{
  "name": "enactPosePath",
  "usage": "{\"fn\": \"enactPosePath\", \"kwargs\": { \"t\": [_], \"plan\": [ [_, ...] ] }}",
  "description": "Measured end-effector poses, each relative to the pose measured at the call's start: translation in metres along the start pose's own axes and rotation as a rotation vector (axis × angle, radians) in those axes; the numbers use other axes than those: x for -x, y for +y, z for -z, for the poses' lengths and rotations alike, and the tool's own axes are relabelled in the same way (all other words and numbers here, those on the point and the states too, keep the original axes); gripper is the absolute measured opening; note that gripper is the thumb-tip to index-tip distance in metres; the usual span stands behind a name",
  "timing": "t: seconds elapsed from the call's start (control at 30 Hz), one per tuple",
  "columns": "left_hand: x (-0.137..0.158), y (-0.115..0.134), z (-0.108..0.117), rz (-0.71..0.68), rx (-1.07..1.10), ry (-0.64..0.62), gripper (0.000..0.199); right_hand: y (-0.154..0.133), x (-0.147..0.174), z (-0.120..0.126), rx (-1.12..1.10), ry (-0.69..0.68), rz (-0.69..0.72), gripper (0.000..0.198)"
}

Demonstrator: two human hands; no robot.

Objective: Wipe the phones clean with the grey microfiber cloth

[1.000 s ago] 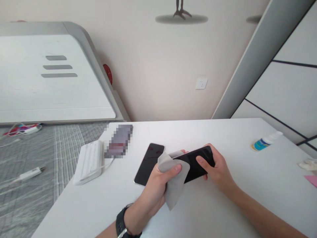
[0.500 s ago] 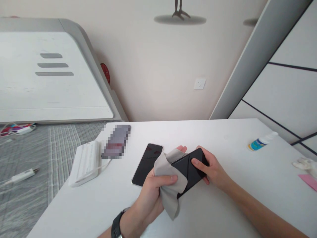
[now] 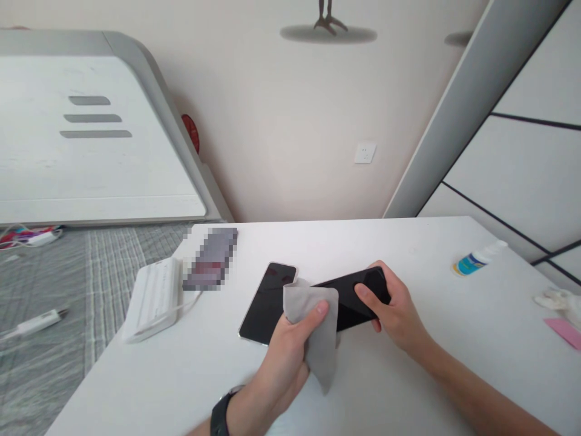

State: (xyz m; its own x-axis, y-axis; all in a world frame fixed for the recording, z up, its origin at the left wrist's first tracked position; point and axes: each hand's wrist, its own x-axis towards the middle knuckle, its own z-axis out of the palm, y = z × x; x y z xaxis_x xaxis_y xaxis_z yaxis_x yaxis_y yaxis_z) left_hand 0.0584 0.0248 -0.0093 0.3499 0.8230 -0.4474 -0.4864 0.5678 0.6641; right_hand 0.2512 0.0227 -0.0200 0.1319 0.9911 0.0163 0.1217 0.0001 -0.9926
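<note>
A black phone (image 3: 356,303) is held above the white table. My right hand (image 3: 394,306) grips its right end, thumb across the dark face and fingers behind. At the other end, my left hand (image 3: 293,345) presses a grey cloth (image 3: 320,351) round the phone, thumb on top; the fingers behind are hidden. One corner of the cloth hangs down below the phone. Another dark phone (image 3: 267,303) with a light rim lies on the table just behind my left hand, partly covered by the cloth and hand.
On the table (image 3: 218,363) at left are a white power strip (image 3: 154,297) with a cable and a pixelated flat object (image 3: 211,260). A small white bottle with a blue label (image 3: 476,260) lies at right, near crumpled white tissue (image 3: 556,300) and a pink piece (image 3: 564,332).
The held phone has turned to lie more level and shifted slightly right with my right hand. The cloth now folds flatter over its left end, and my left fingertips no longer show behind it.
</note>
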Motion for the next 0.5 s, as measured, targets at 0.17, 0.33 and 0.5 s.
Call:
{"fn": "enactPosePath", "kwargs": {
  "t": [0.17,0.33,0.5],
  "plan": [
    [0.007,0.024,-0.005,-0.084,0.0,-0.095,0.048,-0.003,0.002,0.003,0.016,-0.147,-0.043,0.042],
    [0.005,0.021,-0.002,-0.082,-0.006,-0.11,0.045,-0.001,0.003,-0.003,0.032,-0.018,-0.017,0.04],
    [0.001,0.015,0.002,0.141,0.14,-0.124,0.049,0.001,-0.001,-0.002,0.035,0.086,0.01,0.039]
  ]
}}
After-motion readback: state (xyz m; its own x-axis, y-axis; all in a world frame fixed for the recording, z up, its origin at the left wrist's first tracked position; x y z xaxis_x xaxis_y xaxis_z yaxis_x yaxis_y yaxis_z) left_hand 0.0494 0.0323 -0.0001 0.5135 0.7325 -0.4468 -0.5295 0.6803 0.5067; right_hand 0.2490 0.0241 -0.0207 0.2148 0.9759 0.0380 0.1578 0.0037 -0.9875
